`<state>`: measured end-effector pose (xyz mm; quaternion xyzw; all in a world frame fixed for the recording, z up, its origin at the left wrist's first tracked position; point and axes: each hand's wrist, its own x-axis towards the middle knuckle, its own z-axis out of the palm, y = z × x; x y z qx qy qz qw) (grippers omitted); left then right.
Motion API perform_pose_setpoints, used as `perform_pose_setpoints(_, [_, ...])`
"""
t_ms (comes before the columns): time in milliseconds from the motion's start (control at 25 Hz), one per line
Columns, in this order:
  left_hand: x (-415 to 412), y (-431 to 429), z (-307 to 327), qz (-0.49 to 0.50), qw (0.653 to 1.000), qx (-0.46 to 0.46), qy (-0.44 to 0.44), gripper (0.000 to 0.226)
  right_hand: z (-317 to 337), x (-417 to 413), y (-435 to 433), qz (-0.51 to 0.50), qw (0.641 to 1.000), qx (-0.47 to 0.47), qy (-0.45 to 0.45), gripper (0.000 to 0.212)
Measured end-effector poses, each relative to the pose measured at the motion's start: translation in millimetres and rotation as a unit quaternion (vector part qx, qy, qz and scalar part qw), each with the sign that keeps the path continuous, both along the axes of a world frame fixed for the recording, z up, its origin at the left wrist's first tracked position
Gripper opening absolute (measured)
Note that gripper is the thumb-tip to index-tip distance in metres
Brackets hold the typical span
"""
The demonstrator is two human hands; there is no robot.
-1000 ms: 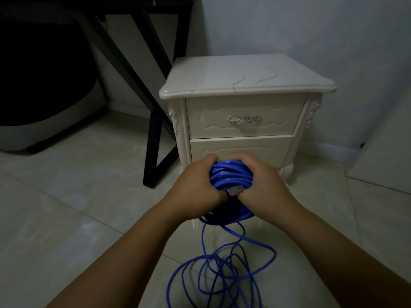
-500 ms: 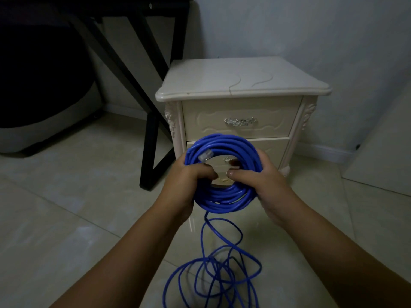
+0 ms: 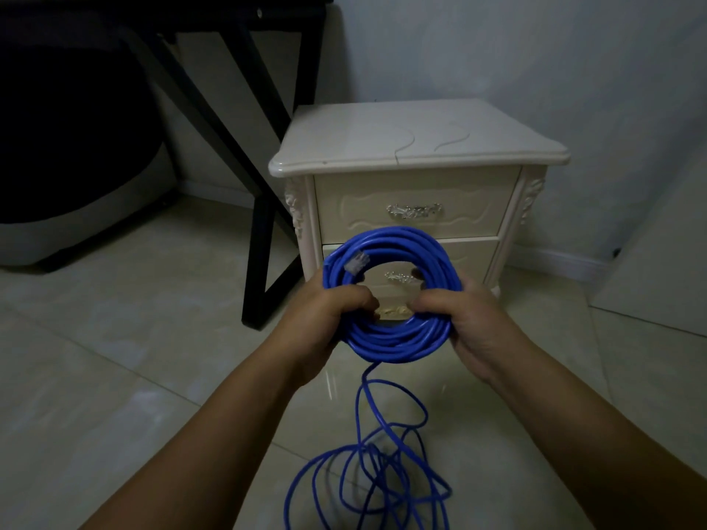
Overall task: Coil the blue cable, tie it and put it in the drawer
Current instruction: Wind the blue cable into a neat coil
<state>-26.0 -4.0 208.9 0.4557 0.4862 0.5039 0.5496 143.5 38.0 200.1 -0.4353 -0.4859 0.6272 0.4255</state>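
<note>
Shut nightstand drawers ahead, loose blue cable tangled on floor below, black table leg left

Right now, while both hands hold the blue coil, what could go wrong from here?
The loose cable below lies in crossing loops; pulled up quickly, it may knot.
No tie is visible on the coil, so it could spring open if the left hand or right hand lets go.
The top drawer looks closed, and opening it needs a free hand.
</note>
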Motion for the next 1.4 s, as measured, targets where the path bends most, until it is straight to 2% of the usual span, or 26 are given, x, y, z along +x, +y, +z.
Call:
perform_pose_setpoints(80, [-9.9, -2.1, 3.5, -0.061, 0.995, 0.005, 0.078, 0.054, 4.1, 0.9, -1.2, -0.024, 0.995, 0.040, -0.093, 0.027])
perform_pose_setpoints(200, [-29.0, -5.9, 11.0, -0.175, 0.980, -0.008, 0.091, 0.105, 13.8, 4.7, -0.5, -0.039, 0.971, 0.101, -0.211, 0.030])
perform_pose_setpoints(280, [-29.3, -8.6, 14.5, -0.194, 0.973, -0.009, 0.128, 0.116, 15.8, 2.8, -4.0, -0.027, 0.932, 0.160, -0.324, 0.034])
perform_pose_setpoints(320, [-24.4, -9.7, 15.3, -0.183, 0.965, -0.002, 0.188, 0.119, 15.1, -0.6, -8.2, -0.011, 0.908, 0.194, -0.372, 0.037])
perform_pose_setpoints(400, [-11.4, -10.4, 11.3, -0.128, 0.927, 0.064, 0.347, 0.113, 12.4, -10.5, -17.3, 0.024, 0.868, 0.258, -0.423, 0.042])
perform_pose_setpoints(440, [-6.2, -9.9, 7.3, -0.089, 0.904, 0.110, 0.403, 0.103, 10.7, -14.7, -21.0, 0.034, 0.852, 0.291, -0.433, 0.043])
perform_pose_setpoints(520, [-0.5, -9.4, 0.5, -0.028, 0.880, 0.178, 0.439, 0.068, 9.6, -17.6, -24.2, 0.041, 0.818, 0.355, -0.451, 0.042])
perform_pose_setpoints(600, [-0.1, -10.1, -0.4, 0.004, 0.878, 0.190, 0.440, 0.038, 14.5, -14.3, -23.3, 0.050, 0.804, 0.381, -0.453, 0.040])
perform_pose_setpoints(680, [-1.9, -8.3, 1.2, 0.020, 0.884, 0.184, 0.429, 0.031, 19.4, -7.0, -18.1, 0.069, 0.823, 0.359, -0.434, 0.044])
perform_pose_setpoints(760, [-4.3, -6.1, 2.6, 0.042, 0.901, 0.176, 0.394, 0.028, 23.3, 0.9, -12.4, 0.092, 0.863, 0.293, -0.401, 0.054])
perform_pose_setpoints(880, [-3.6, -7.7, 3.1, 0.079, 0.931, 0.137, 0.329, 0.028, 21.8, 5.9, -11.3, 0.124, 0.937, 0.154, -0.288, 0.057])
perform_pose_setpoints(960, [-1.8, -9.0, 4.6, 0.109, 0.955, 0.101, 0.257, 0.031, 17.9, 6.1, -10.4, 0.123, 0.966, 0.086, -0.211, 0.058])
perform_pose_setpoints(1080, [-3.4, -6.1, 7.2, 0.164, 0.978, 0.040, 0.119, 0.032, 11.1, 3.1, -8.7, 0.116, 0.989, 0.035, -0.082, 0.059])
perform_pose_setpoints(1200, [3.0, -6.4, 3.0, 0.202, 0.979, -0.023, -0.028, 0.030, 2.0, -6.9, -13.8, 0.077, 0.995, -0.020, 0.053, 0.054])
perform_pose_setpoints(1280, [10.4, -10.1, -2.6, 0.189, 0.974, -0.056, -0.109, 0.024, -5.4, -13.2, -17.3, 0.020, 0.998, -0.015, 0.060, 0.043])
perform_pose_setpoints(1320, [12.1, -12.5, -4.4, 0.169, 0.976, -0.066, -0.120, 0.022, -7.6, -15.0, -18.2, -0.007, 0.999, -0.007, 0.046, 0.033])
perform_pose_setpoints(1400, [8.8, -15.3, -4.1, 0.101, 0.989, -0.073, -0.078, 0.024, -6.2, -13.3, -16.3, -0.052, 0.999, 0.001, 0.018, 0.022])
